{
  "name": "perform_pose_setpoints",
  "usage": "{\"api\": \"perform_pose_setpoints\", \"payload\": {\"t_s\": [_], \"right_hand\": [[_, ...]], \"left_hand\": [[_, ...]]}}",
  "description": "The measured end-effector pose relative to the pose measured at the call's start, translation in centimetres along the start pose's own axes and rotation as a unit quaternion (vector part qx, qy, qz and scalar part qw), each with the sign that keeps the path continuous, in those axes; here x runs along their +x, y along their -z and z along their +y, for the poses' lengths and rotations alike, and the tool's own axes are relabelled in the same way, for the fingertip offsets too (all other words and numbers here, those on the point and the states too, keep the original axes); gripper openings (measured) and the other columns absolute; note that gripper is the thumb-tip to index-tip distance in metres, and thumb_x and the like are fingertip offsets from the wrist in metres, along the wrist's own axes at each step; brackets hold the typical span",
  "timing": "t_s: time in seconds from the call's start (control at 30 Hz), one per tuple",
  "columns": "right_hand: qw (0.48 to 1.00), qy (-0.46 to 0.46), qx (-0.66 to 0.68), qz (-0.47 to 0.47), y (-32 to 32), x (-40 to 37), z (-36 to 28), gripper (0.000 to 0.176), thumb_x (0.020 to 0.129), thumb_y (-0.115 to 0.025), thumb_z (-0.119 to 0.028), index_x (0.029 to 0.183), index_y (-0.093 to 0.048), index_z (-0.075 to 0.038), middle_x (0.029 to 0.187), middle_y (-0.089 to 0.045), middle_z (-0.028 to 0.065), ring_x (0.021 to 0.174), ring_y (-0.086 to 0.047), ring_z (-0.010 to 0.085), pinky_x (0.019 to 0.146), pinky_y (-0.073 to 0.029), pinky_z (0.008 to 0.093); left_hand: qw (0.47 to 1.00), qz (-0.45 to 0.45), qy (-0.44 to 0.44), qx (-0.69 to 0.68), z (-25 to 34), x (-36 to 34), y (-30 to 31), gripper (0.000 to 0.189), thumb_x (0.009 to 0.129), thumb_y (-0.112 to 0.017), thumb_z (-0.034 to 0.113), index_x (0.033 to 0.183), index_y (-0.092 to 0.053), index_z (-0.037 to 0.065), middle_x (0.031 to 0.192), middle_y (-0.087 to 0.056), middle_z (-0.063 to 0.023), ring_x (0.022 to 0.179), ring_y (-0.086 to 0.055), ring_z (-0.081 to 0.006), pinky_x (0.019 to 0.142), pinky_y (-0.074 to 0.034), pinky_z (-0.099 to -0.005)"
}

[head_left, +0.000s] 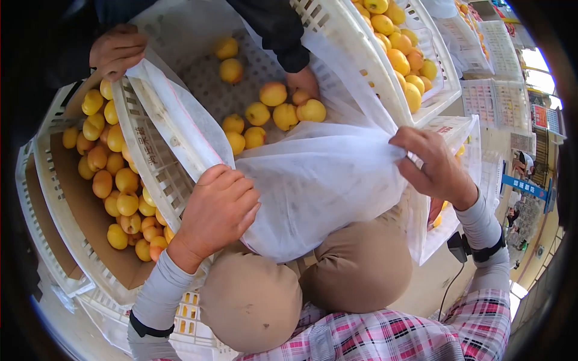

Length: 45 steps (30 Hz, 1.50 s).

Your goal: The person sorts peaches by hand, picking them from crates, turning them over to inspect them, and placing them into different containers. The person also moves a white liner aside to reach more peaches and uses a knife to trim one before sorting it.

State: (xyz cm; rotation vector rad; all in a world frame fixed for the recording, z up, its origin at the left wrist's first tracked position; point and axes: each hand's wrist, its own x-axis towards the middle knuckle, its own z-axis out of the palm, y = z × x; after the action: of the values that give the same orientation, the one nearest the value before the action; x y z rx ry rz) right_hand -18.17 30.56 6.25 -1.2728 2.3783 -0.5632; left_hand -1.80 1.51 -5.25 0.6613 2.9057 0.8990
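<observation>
A thin white liner sheet hangs over the near side of a white plastic crate. My left hand is closed around the sheet's edge by the crate's left rim. On the right, the fingers of my right hand pinch a gathered corner of the same sheet, drawing it taut. Inside the crate lie several yellow-orange apricots on the holed bottom. A co-worker's hand grips the liner at the far left corner, and that person's other hand reaches in among the fruit, partly hidden.
To the left stands a cardboard-lined crate full of apricots. Another filled crate is at the upper right. More stacked crates and a blue sign appear farther right. My knees are close to the crate's near side.
</observation>
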Motion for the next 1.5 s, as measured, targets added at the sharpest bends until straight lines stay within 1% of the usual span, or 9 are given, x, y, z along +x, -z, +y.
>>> {"api": "perform_pose_setpoints", "payload": {"t_s": [0.2, 0.63, 0.8, 0.93, 1.13, 1.2, 1.23, 1.3, 1.5], "right_hand": [[0.97, -0.058, 0.038, -0.232, -1.1, -2.4, 0.0, 0.013, 0.078, -0.061, -0.011, 0.084, -0.055, -0.002, 0.074, -0.06, 0.0149, 0.067, -0.06, 0.0349, 0.061, -0.048, 0.0412], [0.96, -0.087, -0.017, -0.266, -4.2, -7.6, 2.0, 0.023, 0.08, -0.066, -0.025, 0.085, -0.056, -0.005, 0.058, -0.056, 0.0151, 0.055, -0.057, 0.0355, 0.054, -0.047, 0.0411], [0.975, -0.064, -0.129, -0.171, -6.4, -9.0, 4.5, 0.031, 0.073, -0.069, -0.026, 0.095, -0.061, -0.006, 0.095, -0.064, 0.0167, 0.092, -0.06, 0.0321, 0.085, -0.046, 0.0437], [0.955, -0.093, -0.191, -0.208, -8.6, -9.3, 2.9, 0.041, 0.071, -0.072, -0.029, 0.099, -0.06, -0.001, 0.101, -0.06, 0.0175, 0.103, -0.054, 0.0353, 0.093, -0.041, 0.0446], [0.992, -0.063, -0.068, -0.09, -11.9, -10.9, 3.9, 0.061, 0.077, -0.068, -0.028, 0.125, -0.047, 0.003, 0.123, -0.052, 0.0206, 0.114, -0.049, 0.0363, 0.101, -0.037, 0.0425], [0.86, -0.234, 0.452, -0.031, -12.9, -11.5, 4.3, 0.054, 0.086, -0.063, -0.028, 0.128, -0.046, 0.002, 0.128, -0.051, 0.0156, 0.116, -0.049, 0.031, 0.101, -0.038, 0.0406], [0.857, -0.239, 0.456, -0.032, -13.3, -11.7, 4.5, 0.054, 0.086, -0.063, -0.028, 0.128, -0.046, 0.002, 0.128, -0.051, 0.0156, 0.116, -0.049, 0.031, 0.101, -0.038, 0.0406], [0.671, -0.341, 0.658, 0.01, -13.7, -11.9, 5.4, 0.052, 0.093, -0.054, -0.031, 0.132, -0.043, 0.001, 0.133, -0.049, 0.0113, 0.119, -0.048, 0.0248, 0.101, -0.039, 0.0382], [0.561, -0.357, 0.739, 0.107, -15.2, -13.1, 5.7, 0.047, 0.095, -0.05, -0.038, 0.129, -0.048, -0.006, 0.129, -0.052, 0.0108, 0.118, -0.049, 0.0259, 0.101, -0.039, 0.0421]], "left_hand": [[1.0, -0.027, 0.008, -0.004, 0.3, 0.1, 0.7, 0.021, 0.071, -0.071, 0.021, 0.085, -0.062, 0.008, 0.09, -0.061, -0.0035, 0.091, -0.057, -0.0212, 0.09, -0.041, -0.0383], [0.999, -0.053, 0.013, -0.007, 2.2, -2.1, 3.7, 0.025, 0.071, -0.074, 0.022, 0.089, -0.064, 0.008, 0.1, -0.058, -0.0083, 0.107, -0.055, -0.0267, 0.101, -0.037, -0.0462], [1.0, 0.007, -0.014, 0.026, 1.6, -3.6, 3.7, 0.024, 0.069, -0.071, 0.01, 0.092, -0.065, 0.011, 0.101, -0.059, -0.0064, 0.107, -0.056, -0.0263, 0.095, -0.043, -0.0419], [0.999, 0.051, 0.003, 0.012, 1.5, -4.3, 2.9, 0.022, 0.067, -0.07, 0.006, 0.088, -0.065, 0.008, 0.098, -0.06, -0.006, 0.102, -0.057, -0.0264, 0.085, -0.048, -0.039], [0.994, -0.076, 0.081, -0.016, 1.9, -6.7, 2.3, 0.022, 0.068, -0.068, 0.007, 0.089, -0.061, 0.005, 0.095, -0.059, -0.0069, 0.098, -0.056, -0.0277, 0.083, -0.047, -0.0375], [0.996, -0.064, 0.052, 0.025, 2.0, -6.2, 1.8, 0.025, 0.069, -0.068, 0.009, 0.092, -0.06, 0.005, 0.097, -0.059, -0.0077, 0.101, -0.055, -0.028, 0.087, -0.044, -0.0389], [0.996, -0.057, 0.023, 0.06, 2.2, -5.9, 1.7, 0.028, 0.069, -0.068, 0.01, 0.095, -0.058, 0.005, 0.099, -0.058, -0.0085, 0.104, -0.054, -0.0282, 0.091, -0.042, -0.0402], [0.993, -0.085, 0.04, 0.068, 2.6, -5.4, 2.1, 0.03, 0.069, -0.069, 0.011, 0.096, -0.057, 0.006, 0.102, -0.057, -0.009, 0.106, -0.053, -0.028, 0.094, -0.04, -0.0415], [0.995, -0.036, 0.093, 0.015, 2.0, -6.2, 3.1, 0.021, 0.068, -0.063, 0.002, 0.089, -0.06, 0.003, 0.093, -0.06, -0.0112, 0.095, -0.056, -0.0309, 0.089, -0.043, -0.0397]]}}
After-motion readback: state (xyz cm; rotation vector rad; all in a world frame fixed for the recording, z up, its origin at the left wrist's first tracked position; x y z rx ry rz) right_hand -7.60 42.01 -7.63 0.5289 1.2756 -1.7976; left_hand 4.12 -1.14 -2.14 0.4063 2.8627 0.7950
